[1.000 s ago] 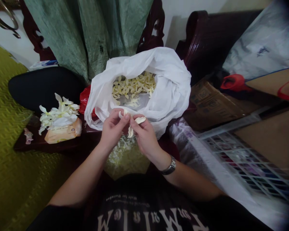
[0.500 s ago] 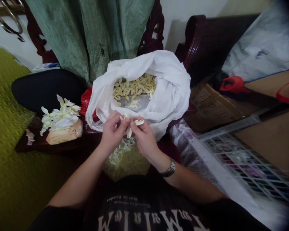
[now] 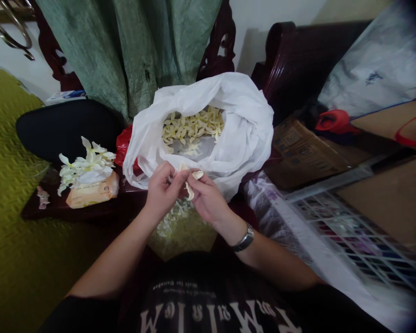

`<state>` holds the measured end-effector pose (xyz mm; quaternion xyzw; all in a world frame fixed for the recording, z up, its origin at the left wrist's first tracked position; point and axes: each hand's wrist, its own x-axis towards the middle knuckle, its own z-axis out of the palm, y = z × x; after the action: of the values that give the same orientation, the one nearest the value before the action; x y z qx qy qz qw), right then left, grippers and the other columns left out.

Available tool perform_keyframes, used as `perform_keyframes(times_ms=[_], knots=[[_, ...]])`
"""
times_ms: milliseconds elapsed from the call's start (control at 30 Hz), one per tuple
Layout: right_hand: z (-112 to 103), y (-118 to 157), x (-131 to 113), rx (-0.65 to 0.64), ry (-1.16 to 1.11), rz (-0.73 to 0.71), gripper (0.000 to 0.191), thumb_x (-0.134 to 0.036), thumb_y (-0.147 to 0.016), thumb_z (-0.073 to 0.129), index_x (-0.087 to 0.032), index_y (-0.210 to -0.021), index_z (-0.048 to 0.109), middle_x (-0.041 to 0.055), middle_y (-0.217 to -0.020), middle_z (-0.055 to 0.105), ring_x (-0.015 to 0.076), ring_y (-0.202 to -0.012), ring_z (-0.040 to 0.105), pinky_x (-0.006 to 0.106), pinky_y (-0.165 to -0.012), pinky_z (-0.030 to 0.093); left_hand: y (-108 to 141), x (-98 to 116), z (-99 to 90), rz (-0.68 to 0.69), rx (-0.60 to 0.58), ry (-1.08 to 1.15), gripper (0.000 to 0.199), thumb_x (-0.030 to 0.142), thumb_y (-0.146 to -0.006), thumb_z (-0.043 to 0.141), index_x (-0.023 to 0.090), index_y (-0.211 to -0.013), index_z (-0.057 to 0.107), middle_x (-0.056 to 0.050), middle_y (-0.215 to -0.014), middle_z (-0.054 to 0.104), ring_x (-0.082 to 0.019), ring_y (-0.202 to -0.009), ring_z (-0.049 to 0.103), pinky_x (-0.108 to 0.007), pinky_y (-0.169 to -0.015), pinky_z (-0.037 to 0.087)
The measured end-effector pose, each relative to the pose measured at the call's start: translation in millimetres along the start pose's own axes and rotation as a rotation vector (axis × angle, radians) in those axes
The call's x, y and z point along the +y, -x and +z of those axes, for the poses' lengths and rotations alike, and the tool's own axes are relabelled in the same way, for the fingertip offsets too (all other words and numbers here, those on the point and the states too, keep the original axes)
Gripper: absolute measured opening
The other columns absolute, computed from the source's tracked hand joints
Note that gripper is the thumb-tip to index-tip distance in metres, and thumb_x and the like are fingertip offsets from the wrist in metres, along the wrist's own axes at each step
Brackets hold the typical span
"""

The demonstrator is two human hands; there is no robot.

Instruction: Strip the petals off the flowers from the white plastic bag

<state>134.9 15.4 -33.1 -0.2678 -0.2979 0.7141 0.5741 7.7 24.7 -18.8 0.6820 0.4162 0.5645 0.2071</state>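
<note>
- Head view: a cream-white flower with curling petals (image 3: 190,190) is pinched between the fingertips of left hand (image 3: 162,189) and right hand (image 3: 208,199), apparently for steadying from both sides.
- At 12 o'clock from the hands, a crumpled white plastic bag (image 3: 246,111) is spread open, likely for easy reach; pale-yellow blossoms (image 3: 194,125) are heaped inside.
- At 9 o'clock, white long-petalled flowers (image 3: 86,162) are piled on an orange tissue pack (image 3: 90,190).
- At 6 o'clock, white scraps (image 3: 173,216) are seen; their holder cannot be identified.
</note>
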Motion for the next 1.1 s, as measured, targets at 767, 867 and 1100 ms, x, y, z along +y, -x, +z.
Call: perform_keyframes(times_ms=[767,867,1100], knots=[[-5,1,11,0.106,0.138,-0.192,0.034,-0.046,-0.076,0.082,-0.023,-0.088,0.06,-0.0065,-0.072,0.058,0.0101,-0.066,0.05,0.024,-0.062,0.041,-4,0,6.1,-0.18,-0.039,0.291,0.038,0.047,-0.084,0.076,0.018,-0.066,0.059,0.003,-0.063,0.049,-0.009,-0.053,0.044,-0.023,-0.049,0.035],[-3,2,10,0.094,0.109,-0.177,0.036,-0.047,-0.074,0.083,-0.023,-0.089,0.06,-0.0062,-0.072,0.058,0.0106,-0.066,0.05,0.025,-0.061,0.04,1,1,11.3,-0.228,-0.007,0.323,0.046,0.047,-0.085,0.075,0.019,-0.063,0.046,0.006,-0.055,0.045,-0.007,-0.047,0.04,-0.021,-0.045,0.03],[-5,-1,5,0.082,0.104,-0.186,0.033,-0.044,-0.074,0.083,-0.023,-0.084,0.06,-0.0068,-0.068,0.056,0.0109,-0.062,0.049,0.025,-0.059,0.04,-3,3,8.5,-0.209,-0.056,0.311,0.031,0.045,-0.085,0.075,0.019,-0.075,0.062,0.003,-0.068,0.053,-0.009,-0.056,0.048,-0.023,-0.052,0.039]])
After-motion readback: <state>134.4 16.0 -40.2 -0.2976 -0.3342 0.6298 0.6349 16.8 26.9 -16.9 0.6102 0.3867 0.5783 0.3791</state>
